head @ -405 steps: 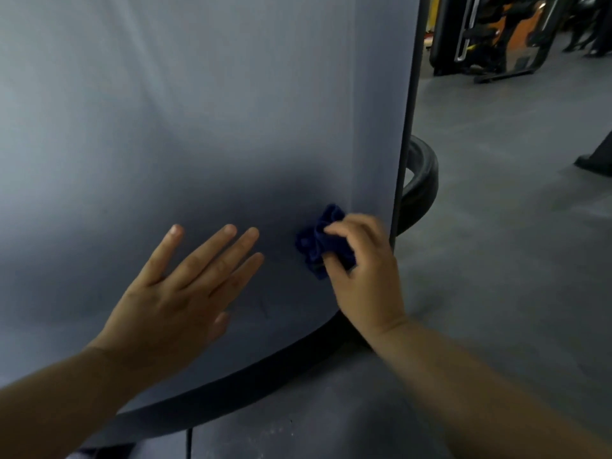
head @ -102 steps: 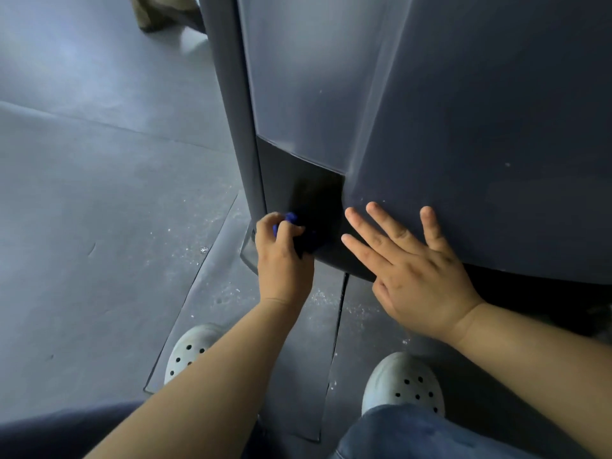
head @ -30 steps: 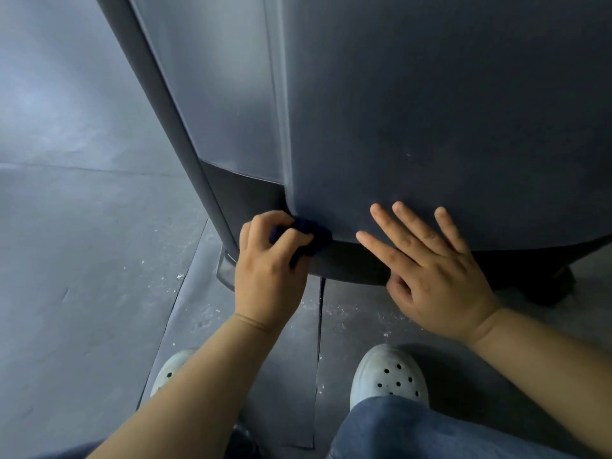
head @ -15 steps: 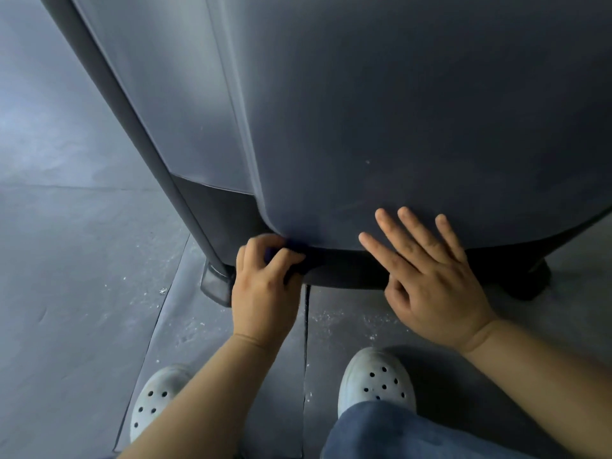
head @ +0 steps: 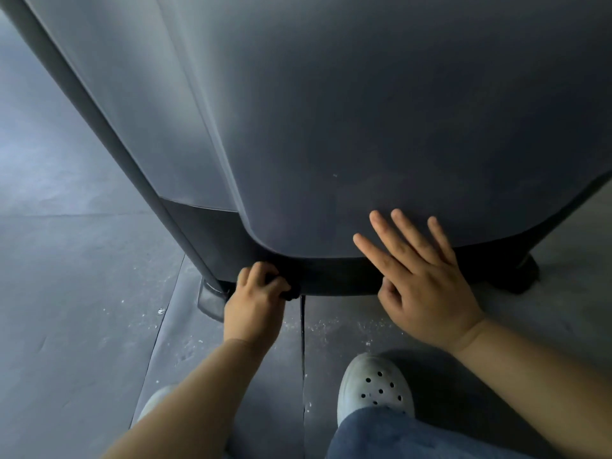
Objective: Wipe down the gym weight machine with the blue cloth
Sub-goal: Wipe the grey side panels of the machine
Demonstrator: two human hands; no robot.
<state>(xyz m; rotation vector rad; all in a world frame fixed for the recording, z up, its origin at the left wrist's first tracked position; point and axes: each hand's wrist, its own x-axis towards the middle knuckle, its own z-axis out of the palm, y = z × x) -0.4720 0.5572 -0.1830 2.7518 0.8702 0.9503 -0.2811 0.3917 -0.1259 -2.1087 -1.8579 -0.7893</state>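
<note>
left hand (head: 255,304): curled tight round blue cloth (head: 291,294), low on weight machine (head: 331,127) base
right hand (head: 420,286): flat, fingers spread on panel

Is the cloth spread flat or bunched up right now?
Bunched: the left hand curls around the cloth, only a small wad showing.

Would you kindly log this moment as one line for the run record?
left hand: grips blue cloth against black base | right hand: flat on grey panel | stage: wiping bottom edge
</note>
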